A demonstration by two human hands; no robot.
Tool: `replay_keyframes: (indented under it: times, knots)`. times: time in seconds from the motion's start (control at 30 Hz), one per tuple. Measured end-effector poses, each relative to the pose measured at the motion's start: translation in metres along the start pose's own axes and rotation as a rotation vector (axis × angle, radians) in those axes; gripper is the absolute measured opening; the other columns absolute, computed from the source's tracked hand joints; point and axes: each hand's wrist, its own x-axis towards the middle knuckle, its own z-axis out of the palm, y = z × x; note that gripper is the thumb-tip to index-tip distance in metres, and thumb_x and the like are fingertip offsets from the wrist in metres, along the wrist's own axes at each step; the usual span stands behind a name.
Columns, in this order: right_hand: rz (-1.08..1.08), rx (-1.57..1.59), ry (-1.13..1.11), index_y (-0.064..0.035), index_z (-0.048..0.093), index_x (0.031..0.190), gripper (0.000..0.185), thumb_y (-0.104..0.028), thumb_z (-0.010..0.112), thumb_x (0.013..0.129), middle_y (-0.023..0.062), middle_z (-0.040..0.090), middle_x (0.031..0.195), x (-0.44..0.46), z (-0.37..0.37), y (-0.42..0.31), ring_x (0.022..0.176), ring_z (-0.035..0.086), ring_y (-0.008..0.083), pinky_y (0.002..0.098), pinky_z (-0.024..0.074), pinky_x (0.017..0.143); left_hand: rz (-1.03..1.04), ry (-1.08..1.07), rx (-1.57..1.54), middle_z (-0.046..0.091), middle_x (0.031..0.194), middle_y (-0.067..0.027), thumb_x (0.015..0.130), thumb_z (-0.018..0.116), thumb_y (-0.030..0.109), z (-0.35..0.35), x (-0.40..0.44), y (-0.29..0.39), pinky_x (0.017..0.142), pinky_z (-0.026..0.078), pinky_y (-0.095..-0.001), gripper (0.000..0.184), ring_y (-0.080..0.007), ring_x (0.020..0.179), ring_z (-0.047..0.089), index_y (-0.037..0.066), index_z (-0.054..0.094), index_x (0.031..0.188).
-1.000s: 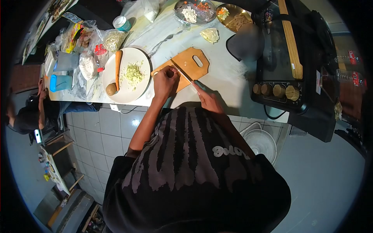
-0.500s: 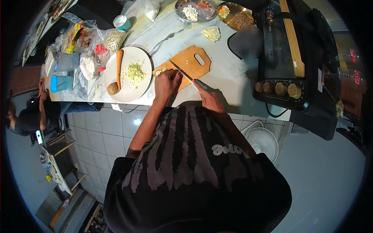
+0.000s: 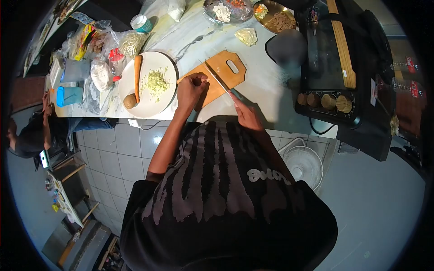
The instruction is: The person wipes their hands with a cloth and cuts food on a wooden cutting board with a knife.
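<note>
My right hand (image 3: 248,117) grips a knife (image 3: 218,78), its blade slanting up and left across the wooden cutting board (image 3: 234,80). My left hand (image 3: 190,93) is over the board's left part, left of the blade, fingers curled together. A small pale bit shows at its fingertips, too small to name. Just left of the board is a cream plate (image 3: 156,111) with a pile of finely chopped pale-green pieces (image 3: 157,84), a carrot (image 3: 137,80) and a round brown vegetable (image 3: 129,101), perhaps a potato.
Plastic bags (image 3: 101,74), a blue-lidded container (image 3: 71,96) and a white-and-teal cup (image 3: 141,23) stand at the left. Behind the board are a wrapped pale item (image 3: 246,36) and a metal plate of food (image 3: 270,24). A black stove-like appliance (image 3: 323,67) occupies the right. Another person (image 3: 34,128) sits far left.
The knife has shifted slightly right and away from my left hand, its blade now more upright. My left hand has moved slightly left, its fingers lifted and pinched.
</note>
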Motion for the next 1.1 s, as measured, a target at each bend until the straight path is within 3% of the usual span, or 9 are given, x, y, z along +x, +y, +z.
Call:
replay_keyframes:
  times: [0.17,0.23,0.37,0.43,0.77,0.83,0.87,0.97,1.1]
  knots:
    - [0.127,-0.036,-0.081,-0.0267,0.044,0.151,0.046,-0.019,0.046,0.106,0.0318,0.058,0.099,-0.002,0.003,-0.006,0.096,0.056,0.0511,0.0399,0.0521,0.074,-0.037,-0.015,-0.002,0.062,0.068,-0.0071,0.081,0.081,0.017,-0.003,0.001,-0.001,0.060,0.047,-0.0329,0.024,-0.0161,0.061,0.058,0.004,0.068,0.095]
    - [0.024,0.019,-0.060,-0.0340,0.041,0.152,0.050,-0.019,0.046,0.104,0.0293,0.060,0.114,-0.002,0.011,-0.001,0.101,0.059,0.0513,0.0536,0.0501,0.081,-0.034,-0.008,0.016,0.062,0.069,-0.0073,0.079,0.082,0.017,-0.005,0.001,0.002,0.062,0.047,-0.0333,0.027,-0.0180,0.062,0.059,0.004,0.060,0.088]
    - [0.032,0.008,-0.055,-0.0344,0.042,0.152,0.049,-0.020,0.045,0.105,0.0253,0.062,0.117,-0.002,0.015,-0.008,0.102,0.059,0.0504,0.0528,0.0513,0.082,-0.073,-0.078,0.003,0.064,0.071,-0.0090,0.079,0.082,0.017,-0.011,0.008,0.001,0.063,0.048,-0.0352,0.030,-0.0219,0.063,0.062,0.005,0.055,0.083]
    - [0.144,-0.057,-0.081,-0.0240,0.049,0.148,0.044,-0.016,0.047,0.105,0.0241,0.062,0.120,-0.003,0.014,-0.015,0.110,0.058,0.0463,0.0410,0.0522,0.088,-0.093,-0.115,0.003,0.065,0.072,-0.0102,0.077,0.083,0.018,-0.013,0.011,0.001,0.064,0.049,-0.0369,0.031,-0.0253,0.066,0.064,0.005,0.054,0.081]
    - [-0.089,-0.202,0.171,-0.0244,0.048,0.148,0.047,-0.015,0.048,0.102,0.0270,0.065,0.110,-0.009,0.033,-0.013,0.096,0.066,0.0446,0.0498,0.0537,0.081,-0.046,-0.158,0.029,0.064,0.072,-0.0106,0.075,0.084,0.023,-0.016,0.022,-0.005,0.065,0.049,-0.0373,0.034,-0.0259,0.067,0.065,0.006,0.054,0.080]
    - [0.236,-0.243,0.037,-0.0236,0.045,0.150,0.047,-0.017,0.045,0.104,0.0213,0.062,0.129,-0.005,0.018,-0.025,0.114,0.060,0.0436,0.0466,0.0514,0.095,-0.083,-0.203,0.036,0.063,0.070,-0.0095,0.076,0.084,0.024,-0.017,0.022,-0.006,0.063,0.048,-0.0370,0.034,-0.0251,0.065,0.063,0.006,0.055,0.079]
    - [-0.028,-0.190,0.187,-0.0248,0.044,0.151,0.046,-0.018,0.044,0.105,0.0256,0.066,0.115,-0.006,0.022,-0.009,0.101,0.064,0.0463,0.0480,0.0535,0.089,-0.084,-0.206,0.033,0.063,0.070,-0.0095,0.076,0.084,0.024,-0.017,0.023,-0.007,0.063,0.048,-0.0370,0.034,-0.0251,0.065,0.063,0.006,0.055,0.079]
    - [0.286,-0.074,-0.010,-0.0249,0.043,0.152,0.045,-0.020,0.041,0.107,0.0250,0.063,0.124,-0.007,0.011,-0.025,0.112,0.062,0.0443,0.0461,0.0499,0.098,-0.014,-0.164,-0.013,0.064,0.069,-0.0111,0.076,0.084,0.020,-0.016,0.022,-0.012,0.062,0.049,-0.0405,0.031,-0.0299,0.063,0.064,0.005,0.056,0.079]
    - [0.156,-0.063,0.011,-0.0236,0.042,0.153,0.045,-0.021,0.039,0.108,0.0230,0.058,0.135,-0.017,0.024,-0.016,0.122,0.058,0.0411,0.0440,0.0460,0.104,-0.022,-0.199,-0.046,0.062,0.065,-0.0104,0.078,0.084,0.019,-0.017,0.023,-0.013,0.060,0.048,-0.0384,0.031,-0.0268,0.060,0.062,0.004,0.057,0.075]
